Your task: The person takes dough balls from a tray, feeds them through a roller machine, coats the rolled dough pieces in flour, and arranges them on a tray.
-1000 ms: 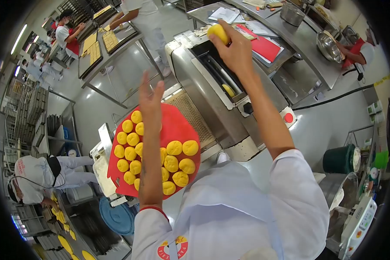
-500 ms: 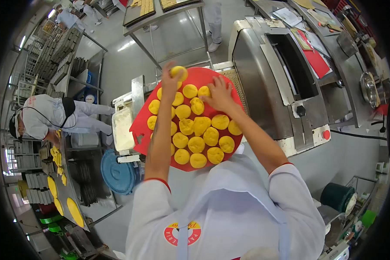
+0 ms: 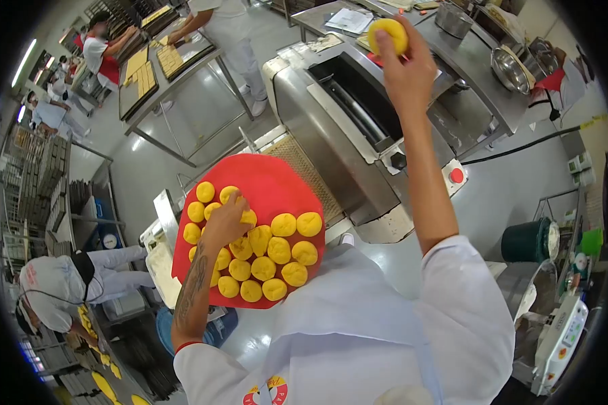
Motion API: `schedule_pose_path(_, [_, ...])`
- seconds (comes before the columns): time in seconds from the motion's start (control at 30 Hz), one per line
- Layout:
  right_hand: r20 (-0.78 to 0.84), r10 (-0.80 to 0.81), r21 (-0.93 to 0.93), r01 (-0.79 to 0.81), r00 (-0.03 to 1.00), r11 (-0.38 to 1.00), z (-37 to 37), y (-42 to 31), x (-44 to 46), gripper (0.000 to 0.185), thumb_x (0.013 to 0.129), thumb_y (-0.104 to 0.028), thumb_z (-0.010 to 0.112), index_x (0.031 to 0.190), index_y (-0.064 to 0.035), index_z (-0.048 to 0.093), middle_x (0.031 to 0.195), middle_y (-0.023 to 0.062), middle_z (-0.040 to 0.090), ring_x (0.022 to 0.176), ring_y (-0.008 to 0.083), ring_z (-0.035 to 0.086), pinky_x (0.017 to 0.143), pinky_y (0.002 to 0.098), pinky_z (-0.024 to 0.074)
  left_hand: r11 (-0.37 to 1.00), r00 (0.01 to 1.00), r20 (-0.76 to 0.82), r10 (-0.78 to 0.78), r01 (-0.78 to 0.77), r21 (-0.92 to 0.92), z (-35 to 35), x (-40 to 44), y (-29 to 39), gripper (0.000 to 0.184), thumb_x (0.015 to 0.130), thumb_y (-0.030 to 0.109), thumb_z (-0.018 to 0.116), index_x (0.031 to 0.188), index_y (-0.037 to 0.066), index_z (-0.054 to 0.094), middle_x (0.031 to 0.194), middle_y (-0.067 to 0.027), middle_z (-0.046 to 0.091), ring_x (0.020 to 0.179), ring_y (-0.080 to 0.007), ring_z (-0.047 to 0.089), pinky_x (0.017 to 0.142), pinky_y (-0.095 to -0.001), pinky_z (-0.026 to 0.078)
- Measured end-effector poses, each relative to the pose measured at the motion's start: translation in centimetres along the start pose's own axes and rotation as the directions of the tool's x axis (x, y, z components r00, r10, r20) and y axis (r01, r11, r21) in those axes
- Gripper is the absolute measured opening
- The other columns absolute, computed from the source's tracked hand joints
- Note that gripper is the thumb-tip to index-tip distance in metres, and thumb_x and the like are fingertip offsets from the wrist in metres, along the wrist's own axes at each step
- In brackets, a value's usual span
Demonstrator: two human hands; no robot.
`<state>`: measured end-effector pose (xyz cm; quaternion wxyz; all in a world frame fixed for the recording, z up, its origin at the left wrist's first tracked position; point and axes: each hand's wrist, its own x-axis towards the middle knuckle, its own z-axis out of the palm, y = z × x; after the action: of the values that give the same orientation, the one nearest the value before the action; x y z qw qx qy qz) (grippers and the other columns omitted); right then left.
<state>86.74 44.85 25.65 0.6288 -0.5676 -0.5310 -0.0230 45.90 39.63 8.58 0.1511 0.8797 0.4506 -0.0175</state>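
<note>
Raised at the upper right, my right hand (image 3: 412,75) grips a round yellow dough ball (image 3: 388,36) between thumb and fingers, above the far side of the steel roller machine (image 3: 348,128). My left hand (image 3: 225,221) reaches down among the yellow dough balls on a red board (image 3: 280,177). Its bent fingers close on a dough ball (image 3: 248,218), which they partly cover. Several more dough balls (image 3: 279,250) lie close together on the board's near half, some hidden under my left hand and forearm.
The machine has a dark roller opening (image 3: 355,101) and a red button (image 3: 457,175). A steel table (image 3: 206,50) with trays of cut pieces stands beyond, people around it. At left, a co-worker (image 3: 61,280) bends over a bench. A blue lidded bin (image 3: 216,329) stands below the board.
My right hand has left the board and risen rightwards with a dough ball. My left hand, earlier lifting a ball, is now down among the balls. The view has turned right.
</note>
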Motion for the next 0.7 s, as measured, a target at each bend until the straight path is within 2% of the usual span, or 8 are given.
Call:
schedule_pose_path(0.13, [0.491, 0.117, -0.366, 0.083, 0.863, 0.927, 1.2, 6.2, -0.9, 0.063, 0.092, -0.045, 0.066, 0.134, 0.0004, 0.056, 0.115, 0.0229, 0.067, 0.108, 0.0371, 0.064, 0.092, 0.0443, 0.0501, 0.988, 0.997, 0.037, -0.073, 0.078, -0.13, -2.2, -0.4, 2.3, 0.042, 0.079, 0.019, 0.077, 0.114, 0.005, 0.059, 0.104, -0.0141, 0.069, 0.1, -0.0296, 0.067, 0.087, -0.0385, 0.053])
schedule_pose_path(0.2, [0.512, 0.111, -0.246, 0.022, 0.852, 0.969, -0.2, 4.2, -4.2, 0.059, 0.09, -0.04, 0.07, 0.136, -0.0062, 0.057, 0.115, 0.0197, 0.068, 0.103, 0.0267, 0.066, 0.083, 0.0369, 0.0528, 0.929, 0.981, -0.076, -0.179, 0.143, -0.341, -4.0, 0.2, 5.2, 0.038, 0.083, 0.016, 0.074, 0.115, 0.004, 0.059, 0.106, -0.0121, 0.069, 0.098, -0.0276, 0.068, 0.088, -0.0363, 0.053])
schedule_pose_path(0.3, [0.667, -0.029, 0.07, -0.024, 0.744, 0.997, -0.8, -2.5, -13.2, 0.06, 0.086, -0.035, 0.076, 0.135, -0.0051, 0.058, 0.116, 0.0151, 0.066, 0.103, 0.023, 0.065, 0.087, 0.0347, 0.0536, 0.489, 0.915, -0.322, -0.243, -0.171, -0.855, -2.3, 3.5, 7.7, 0.034, 0.09, 0.013, 0.068, 0.119, 0.0, 0.058, 0.111, -0.011, 0.068, 0.096, -0.023, 0.068, 0.083, -0.0328, 0.055])
schedule_pose_path(0.37, [0.643, -0.077, 0.167, -0.042, 0.762, 0.985, -1.1, -4.0, -14.0, 0.057, 0.085, -0.029, 0.078, 0.133, -0.005, 0.06, 0.116, 0.0123, 0.066, 0.102, 0.019, 0.065, 0.088, 0.0329, 0.0542, 0.406, 0.843, -0.508, -0.179, -0.407, -0.818, -4.8, 6.5, 12.3, 0.034, 0.096, 0.018, 0.063, 0.123, -0.002, 0.057, 0.118, -0.0129, 0.065, 0.091, -0.0191, 0.067, 0.071, -0.0286, 0.057])
schedule_pose_path(0.47, [0.417, 0.065, 0.237, -0.177, 0.907, 0.955, -2.6, -4.7, -8.3, 0.05, 0.084, -0.02, 0.079, 0.129, -0.0064, 0.063, 0.116, 0.0108, 0.066, 0.101, 0.0156, 0.066, 0.087, 0.0306, 0.0549, -0.17, 0.918, -0.329, -0.221, -0.368, -0.914, -9.7, 6.2, 17.7, 0.037, 0.1, 0.025, 0.059, 0.125, -0.001, 0.057, 0.122, -0.0159, 0.063, 0.084, -0.0159, 0.064, 0.063, -0.0272, 0.056])
schedule_pose_path(0.53, [0.197, 0.116, 0.134, -0.144, 0.974, 0.981, -5.3, -4.3, -3.7, 0.043, 0.085, -0.015, 0.078, 0.125, -0.0061, 0.065, 0.108, 0.0096, 0.07, 0.099, 0.0154, 0.067, 0.086, 0.0292, 0.0555, -0.291, 0.933, -0.233, -0.272, -0.311, -0.905, -9.2, 6.0, 16.4, 0.038, 0.101, 0.031, 0.057, 0.122, -0.001, 0.059, 0.114, -0.014, 0.065, 0.079, -0.015, 0.062, 0.063, -0.0283, 0.055])
schedule_pose_path(0.57, [0.112, 0.022, 0.044, -0.027, 0.993, 0.999, -5.6, -1.7, -2.2, 0.047, 0.085, -0.034, 0.076, 0.123, -0.0081, 0.067, 0.103, 0.0145, 0.072, 0.08, 0.0239, 0.071, 0.076, 0.0337, 0.0566, -0.351, 0.939, -0.18, -0.292, -0.281, -0.893, -8.6, 6.0, 15.4, 0.039, 0.102, 0.034, 0.056, 0.12, 0.0, 0.06, 0.11, -0.013, 0.066, 0.077, -0.0146, 0.06, 0.063, -0.0288, 0.055])
schedule_pose_path(0.7, [0.483, 0.174, -0.35, 0.007, 0.858, 0.937, -5.7, 5.5, -4.2, 0.048, 0.088, -0.038, 0.071, 0.125, -0.0075, 0.066, 0.111, 0.0163, 0.071, 0.088, 0.0268, 0.069, 0.08, 0.0364, 0.0541, -0.555, 0.953, -0.065, -0.295, -0.226, -0.801, -3.4, 6.6, 12.1, 0.037, 0.102, 0.036, 0.055, 0.11, 0.001, 0.063, 0.092, -0.0085, 0.065, 0.075, -0.0149, 0.059, 0.064, -0.0305, 0.054])
